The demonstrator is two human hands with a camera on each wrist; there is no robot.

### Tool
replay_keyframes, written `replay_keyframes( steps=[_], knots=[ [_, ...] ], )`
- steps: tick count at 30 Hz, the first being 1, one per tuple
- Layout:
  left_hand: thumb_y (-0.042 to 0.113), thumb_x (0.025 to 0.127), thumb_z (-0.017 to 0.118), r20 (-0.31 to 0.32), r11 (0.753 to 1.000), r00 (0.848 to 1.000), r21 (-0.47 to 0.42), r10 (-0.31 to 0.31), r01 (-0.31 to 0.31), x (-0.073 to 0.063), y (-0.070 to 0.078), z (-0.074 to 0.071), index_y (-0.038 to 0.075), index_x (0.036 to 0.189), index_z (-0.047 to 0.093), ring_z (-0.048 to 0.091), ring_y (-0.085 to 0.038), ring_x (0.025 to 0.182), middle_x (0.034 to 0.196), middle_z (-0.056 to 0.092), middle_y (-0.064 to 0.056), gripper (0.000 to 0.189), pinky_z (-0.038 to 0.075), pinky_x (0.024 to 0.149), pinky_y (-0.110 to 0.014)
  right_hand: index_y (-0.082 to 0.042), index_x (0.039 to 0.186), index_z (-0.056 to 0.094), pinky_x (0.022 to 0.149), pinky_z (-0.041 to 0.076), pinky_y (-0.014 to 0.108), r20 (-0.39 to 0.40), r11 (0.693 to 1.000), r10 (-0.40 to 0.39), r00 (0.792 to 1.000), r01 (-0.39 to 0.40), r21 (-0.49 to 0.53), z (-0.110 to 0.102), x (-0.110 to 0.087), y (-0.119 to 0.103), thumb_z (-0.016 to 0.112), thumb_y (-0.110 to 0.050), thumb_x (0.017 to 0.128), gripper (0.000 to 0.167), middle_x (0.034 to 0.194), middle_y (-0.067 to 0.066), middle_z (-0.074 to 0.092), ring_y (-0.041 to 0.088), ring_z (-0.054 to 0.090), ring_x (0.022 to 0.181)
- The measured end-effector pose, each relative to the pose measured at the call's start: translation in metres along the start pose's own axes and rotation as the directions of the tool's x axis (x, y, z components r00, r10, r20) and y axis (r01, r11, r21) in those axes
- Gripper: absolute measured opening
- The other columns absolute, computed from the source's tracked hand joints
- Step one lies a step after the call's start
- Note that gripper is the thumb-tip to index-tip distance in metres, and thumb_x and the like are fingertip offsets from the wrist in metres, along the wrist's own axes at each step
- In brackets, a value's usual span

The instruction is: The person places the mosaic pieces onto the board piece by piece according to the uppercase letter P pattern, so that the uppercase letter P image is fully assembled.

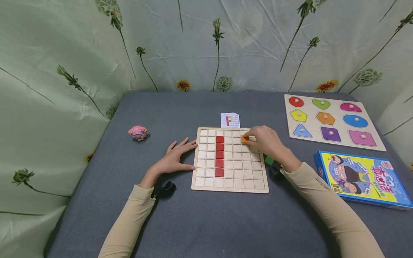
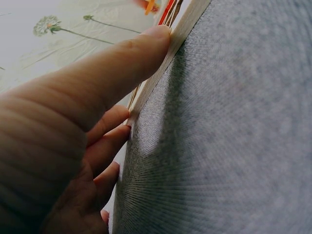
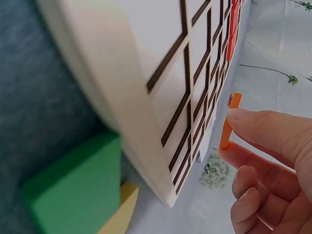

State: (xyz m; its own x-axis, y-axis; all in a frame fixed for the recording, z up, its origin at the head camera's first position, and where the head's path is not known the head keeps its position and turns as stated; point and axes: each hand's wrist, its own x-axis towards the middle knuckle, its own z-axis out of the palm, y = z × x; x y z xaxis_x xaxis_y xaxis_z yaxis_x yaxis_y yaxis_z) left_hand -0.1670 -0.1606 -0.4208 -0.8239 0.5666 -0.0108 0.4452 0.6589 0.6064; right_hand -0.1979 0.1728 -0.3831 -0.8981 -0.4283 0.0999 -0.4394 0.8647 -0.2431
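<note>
A wooden grid board [image 1: 230,185] lies flat on the table, with several red square tiles [image 1: 219,154] stacked in one column. Between thumb and index finger, my right hand [image 1: 266,139] pinches a thin orange tile [image 3: 230,119] over the upper right cells of the board. My left hand [image 1: 171,159] rests at the board's left edge, fingers spread, and its thumb [image 2: 146,51] touches the wooden rim in the left wrist view. Just behind the board lies a small card [image 1: 230,120] printed with a coloured grid pattern.
Green [image 3: 73,185] and yellow [image 3: 119,209] pieces lie right of the board, partly under my right forearm. A shape puzzle board [image 1: 335,122] and a blue-yellow box [image 1: 364,179] are farther right. A pink figurine [image 1: 138,132] stands to the left.
</note>
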Motion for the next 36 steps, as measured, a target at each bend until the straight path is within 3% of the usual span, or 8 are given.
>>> replay_keyframes(
  steps=[21,36],
  knots=[
    [0.033,0.076,0.077,0.002,1.000,1.000,-0.004,-0.005,0.005,-0.002,-0.004,0.002,0.014,0.145,0.038,0.014,-0.034,0.147,0.153,0.033,-0.009,0.081,-0.001,0.114,-0.060,-0.011,0.099,0.075,0.064,0.053,0.034,0.069,0.999,-0.044,0.997,0.042,0.030,0.012,0.025,-0.023,0.070,-0.016,0.084,0.017,0.100,0.006,0.074,0.023,0.067,0.085],
    [0.033,0.076,0.077,-0.005,1.000,1.000,-0.004,0.004,-0.004,-0.004,-0.005,0.004,0.013,0.144,0.039,0.015,-0.035,0.146,0.153,0.034,-0.010,0.080,0.000,0.113,-0.061,-0.014,0.087,0.075,0.060,0.051,0.036,0.027,0.997,-0.075,0.997,0.074,0.026,0.019,0.029,-0.029,0.072,-0.016,0.082,0.006,0.089,0.001,0.074,0.019,0.066,0.079]
  ],
)
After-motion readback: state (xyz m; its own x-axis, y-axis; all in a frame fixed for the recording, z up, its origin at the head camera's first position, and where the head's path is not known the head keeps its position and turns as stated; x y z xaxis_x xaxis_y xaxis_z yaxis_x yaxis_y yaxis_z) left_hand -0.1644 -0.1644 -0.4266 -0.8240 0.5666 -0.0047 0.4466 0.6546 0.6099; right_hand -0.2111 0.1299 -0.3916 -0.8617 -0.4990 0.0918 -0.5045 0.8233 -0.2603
